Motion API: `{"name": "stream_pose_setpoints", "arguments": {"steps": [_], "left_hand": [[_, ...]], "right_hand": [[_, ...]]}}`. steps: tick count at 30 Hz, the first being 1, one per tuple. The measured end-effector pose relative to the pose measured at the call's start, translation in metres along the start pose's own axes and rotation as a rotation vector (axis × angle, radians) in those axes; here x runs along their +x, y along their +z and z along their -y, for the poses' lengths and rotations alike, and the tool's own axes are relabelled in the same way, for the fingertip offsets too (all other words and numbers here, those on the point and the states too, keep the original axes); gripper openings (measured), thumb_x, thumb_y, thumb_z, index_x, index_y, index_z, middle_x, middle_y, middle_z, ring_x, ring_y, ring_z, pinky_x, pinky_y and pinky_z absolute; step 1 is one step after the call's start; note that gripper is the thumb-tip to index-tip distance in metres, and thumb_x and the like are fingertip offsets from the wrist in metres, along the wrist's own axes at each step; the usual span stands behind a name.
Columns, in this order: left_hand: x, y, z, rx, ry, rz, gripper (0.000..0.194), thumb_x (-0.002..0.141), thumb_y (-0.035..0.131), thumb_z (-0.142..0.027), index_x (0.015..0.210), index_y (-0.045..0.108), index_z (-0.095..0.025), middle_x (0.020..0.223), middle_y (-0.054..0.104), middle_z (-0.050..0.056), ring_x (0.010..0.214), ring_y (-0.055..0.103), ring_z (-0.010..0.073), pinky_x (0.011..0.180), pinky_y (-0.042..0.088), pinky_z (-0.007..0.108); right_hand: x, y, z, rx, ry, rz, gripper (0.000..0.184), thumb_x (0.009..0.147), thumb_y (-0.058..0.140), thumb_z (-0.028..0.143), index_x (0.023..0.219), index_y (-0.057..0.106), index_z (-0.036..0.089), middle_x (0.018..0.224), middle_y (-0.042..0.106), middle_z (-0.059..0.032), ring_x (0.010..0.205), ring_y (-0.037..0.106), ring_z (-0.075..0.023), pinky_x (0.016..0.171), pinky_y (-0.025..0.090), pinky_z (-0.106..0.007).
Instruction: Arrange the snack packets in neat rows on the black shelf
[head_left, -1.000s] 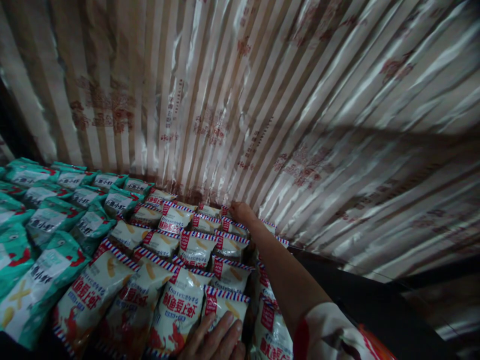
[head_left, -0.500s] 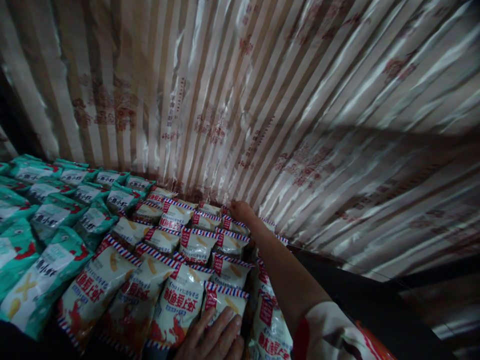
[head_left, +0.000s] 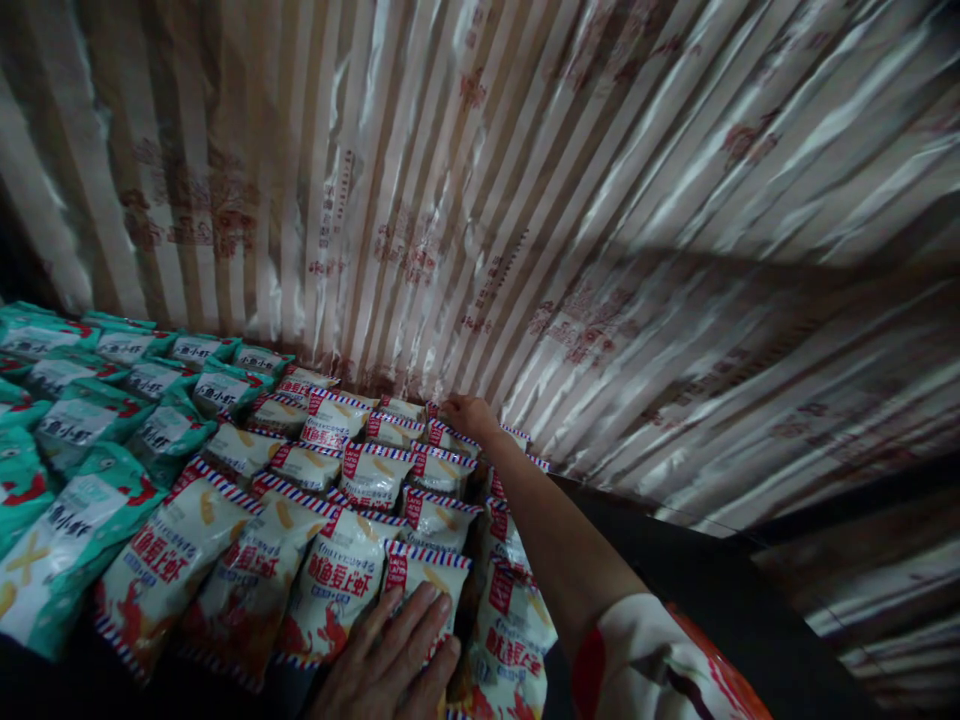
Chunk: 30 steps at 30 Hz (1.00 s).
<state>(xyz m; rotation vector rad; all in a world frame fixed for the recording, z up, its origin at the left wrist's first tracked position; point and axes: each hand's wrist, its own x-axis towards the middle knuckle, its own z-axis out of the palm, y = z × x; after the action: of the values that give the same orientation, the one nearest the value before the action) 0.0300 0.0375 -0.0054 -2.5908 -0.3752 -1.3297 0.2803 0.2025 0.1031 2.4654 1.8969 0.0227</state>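
Observation:
My left hand [head_left: 394, 645] is open at the bottom, fingers spread flat over the front of a white snack bag [head_left: 424, 572] with a striped blue, red and white top edge. My right arm stretches across the rows to the back. There my right hand [head_left: 466, 414] has its fingers curled at the top edge of a back-row snack bag [head_left: 433, 410]; the fingertips are small and partly hidden. More white snack bags [head_left: 334, 585] stand in rows to the left. At the right, another white bag [head_left: 510, 640] lies below my right forearm.
Teal snack bags [head_left: 82, 540] stand in rows on the left. A shiny, pleated, striped sheet [head_left: 420, 200] with red prints rises behind the bags. A dark shelf surface [head_left: 637, 540] shows right of my forearm.
The view has shifted slightly, so the bags sit a little further left. Both hands keep nearly the same places against the bags.

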Motion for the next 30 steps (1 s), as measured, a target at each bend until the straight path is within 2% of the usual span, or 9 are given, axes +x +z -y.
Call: {"name": "stream_pose_setpoints", "arguments": {"steps": [5,9,11,14,16,21,26,30], "left_hand": [[0.001,-0.012,-0.002,-0.027,-0.012,0.071,0.039,0.083,0.049,-0.024,0.122,0.053,-0.023,0.136,0.047,0.004,0.128,0.039,0.0232,0.112,0.02,0.043],[0.002,-0.019,-0.004,-0.005,-0.036,0.134,0.042,0.082,0.047,-0.022,0.123,0.052,-0.024,0.135,0.049,0.002,0.128,0.038,0.0213,0.111,0.024,0.038],[0.003,-0.018,-0.007,-0.018,-0.031,0.102,0.04,0.082,0.046,-0.023,0.121,0.053,-0.024,0.131,0.053,0.001,0.128,0.039,0.0216,0.11,0.026,0.038],[0.011,-0.013,-0.014,-0.047,-0.031,-0.008,0.038,0.081,0.045,-0.027,0.117,0.057,-0.022,0.127,0.056,0.003,0.127,0.04,0.0237,0.109,0.027,0.041],[0.021,-0.012,-0.021,-0.037,-0.052,-0.051,0.038,0.081,0.045,-0.027,0.116,0.057,-0.02,0.127,0.056,0.006,0.127,0.041,0.0244,0.109,0.026,0.042],[0.044,-0.017,-0.032,0.023,-0.069,0.016,0.038,0.08,0.047,-0.018,0.117,0.057,-0.018,0.131,0.053,0.007,0.128,0.04,0.0244,0.11,0.025,0.042],[0.045,-0.011,-0.02,0.054,-0.115,0.057,0.044,0.079,0.045,-0.013,0.121,0.052,-0.018,0.138,0.046,0.008,0.131,0.034,0.0271,0.102,0.038,0.044],[0.064,-0.003,-0.003,-0.009,-0.197,0.091,0.039,0.079,0.043,-0.012,0.116,0.054,-0.017,0.136,0.047,0.008,0.132,0.034,0.0255,0.096,0.046,0.041]], "right_hand": [[-0.017,-0.019,-0.015,0.05,0.033,-0.071,0.033,0.091,0.037,0.034,0.094,0.068,0.023,0.094,0.071,-0.0038,0.082,0.063,-0.0139,0.065,0.039,-0.02],[-0.035,-0.033,-0.038,0.101,0.063,-0.147,0.031,0.09,0.038,0.031,0.094,0.068,0.023,0.091,0.071,-0.0019,0.081,0.062,-0.0132,0.065,0.039,-0.019],[-0.046,-0.037,-0.054,0.13,0.095,-0.19,0.031,0.09,0.037,0.03,0.097,0.067,0.023,0.092,0.07,-0.0021,0.083,0.062,-0.0135,0.068,0.04,-0.019],[-0.065,-0.036,-0.082,0.179,0.172,-0.24,0.033,0.091,0.036,0.03,0.104,0.065,0.022,0.095,0.07,-0.0034,0.086,0.062,-0.0143,0.072,0.042,-0.02],[-0.078,-0.032,-0.101,0.22,0.238,-0.254,0.034,0.091,0.035,0.029,0.109,0.063,0.02,0.098,0.07,-0.0045,0.088,0.063,-0.0148,0.074,0.043,-0.02],[-0.104,-0.013,-0.138,0.363,0.376,-0.235,0.032,0.088,0.038,0.025,0.109,0.063,0.02,0.1,0.07,-0.0057,0.092,0.064,-0.0167,0.076,0.047,-0.024],[-0.113,0.016,-0.147,0.613,0.378,-0.161,0.027,0.087,0.042,0.021,0.1,0.066,0.024,0.086,0.071,-0.0021,0.085,0.066,-0.0167,0.072,0.05,-0.026],[-0.115,0.039,-0.146,0.869,0.396,-0.09,0.026,0.089,0.039,0.019,0.096,0.063,0.017,0.083,0.071,-0.0059,0.078,0.067,-0.0151,0.069,0.053,-0.025]]}}
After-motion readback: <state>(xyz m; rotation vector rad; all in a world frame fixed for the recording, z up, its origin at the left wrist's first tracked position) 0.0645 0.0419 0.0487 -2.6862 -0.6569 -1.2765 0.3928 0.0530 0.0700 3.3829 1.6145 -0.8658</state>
